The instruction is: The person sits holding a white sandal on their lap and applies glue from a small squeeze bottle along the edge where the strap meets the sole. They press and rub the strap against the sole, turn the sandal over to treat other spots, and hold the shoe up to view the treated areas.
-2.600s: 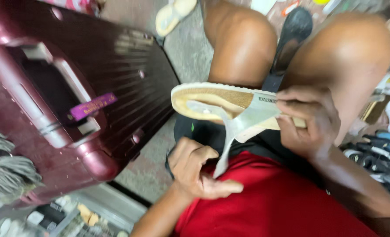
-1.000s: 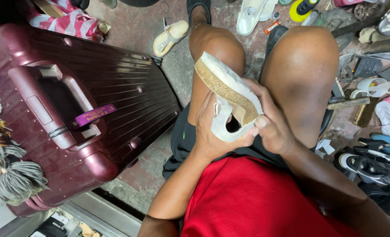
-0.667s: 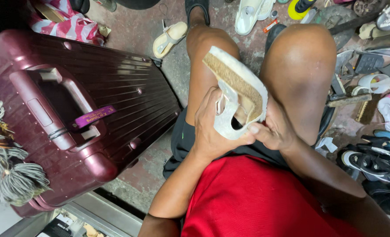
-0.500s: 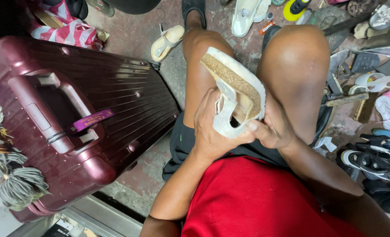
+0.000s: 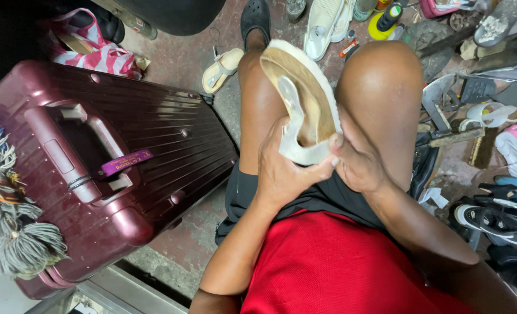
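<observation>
A cream-white sandal with a tan cork footbed point(image 5: 305, 99) is held upright between my knees, toe pointing away from me. My left hand point(image 5: 284, 171) grips its near end and white strap from the left. My right hand point(image 5: 357, 163) clasps the same end from the right, thumb pressed on the strap. I sit in a red shirt and black shorts, bare knees raised on either side of the sandal.
A maroon hard-shell suitcase point(image 5: 89, 168) lies on the floor at my left, with a grey tassel point(image 5: 20, 250) beside it. A loose cream sandal point(image 5: 223, 70) lies on the concrete ahead. Several shoes and tools point(image 5: 491, 116) crowd the right side.
The sandal, first held flat across my lap with only the right hand on it, now stands upright with both hands gripping its near end. The view shifted slightly forward.
</observation>
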`<state>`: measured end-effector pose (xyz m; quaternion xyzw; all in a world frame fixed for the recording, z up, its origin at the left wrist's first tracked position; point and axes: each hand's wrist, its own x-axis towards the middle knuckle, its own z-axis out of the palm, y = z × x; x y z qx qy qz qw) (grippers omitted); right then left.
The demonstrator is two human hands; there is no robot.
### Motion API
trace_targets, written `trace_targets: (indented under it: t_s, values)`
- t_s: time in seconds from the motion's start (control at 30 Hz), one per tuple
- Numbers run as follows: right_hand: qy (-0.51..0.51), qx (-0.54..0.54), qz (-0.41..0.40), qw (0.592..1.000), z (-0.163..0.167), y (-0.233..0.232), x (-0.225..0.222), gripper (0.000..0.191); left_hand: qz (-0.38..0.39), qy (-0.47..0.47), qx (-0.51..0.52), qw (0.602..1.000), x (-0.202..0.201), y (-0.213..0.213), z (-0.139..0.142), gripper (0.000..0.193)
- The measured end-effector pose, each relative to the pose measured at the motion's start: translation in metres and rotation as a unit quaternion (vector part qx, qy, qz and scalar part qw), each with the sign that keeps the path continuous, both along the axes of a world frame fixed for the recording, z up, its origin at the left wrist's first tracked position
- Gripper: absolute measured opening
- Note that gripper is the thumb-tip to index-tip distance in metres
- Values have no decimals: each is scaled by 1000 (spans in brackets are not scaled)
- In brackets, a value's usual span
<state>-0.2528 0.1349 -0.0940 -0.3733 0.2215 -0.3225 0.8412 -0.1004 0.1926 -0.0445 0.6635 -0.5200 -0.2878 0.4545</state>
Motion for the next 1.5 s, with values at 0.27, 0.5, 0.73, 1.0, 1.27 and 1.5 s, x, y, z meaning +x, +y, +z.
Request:
trace_targets:
  t_s: [0.27,0.5,0.73,1.0,1.27,1.5]
  values:
    - [-7,-23,-1,1000,-13,-2,-2,82,-35,39,86,995,6,6,10,68]
    - [-60,102,23,993,-13,-5,-2,79,1,51,70,996,0,16,17,72]
    - [-121,131,20,984,-7,-3,-3,75,17,15,64,998,13,34,15,92]
    - [-189,234,68,951,8,-18,2,76,26,173,-8,984,37,40,-7,55]
    - [-124,157,27,979,32,-31,22,66,-3,299,-35,954,58,24,-32,42]
    - [-264,269,51,925,39,-46,46,81,-41,516,-38,855,78,-16,-55,57]
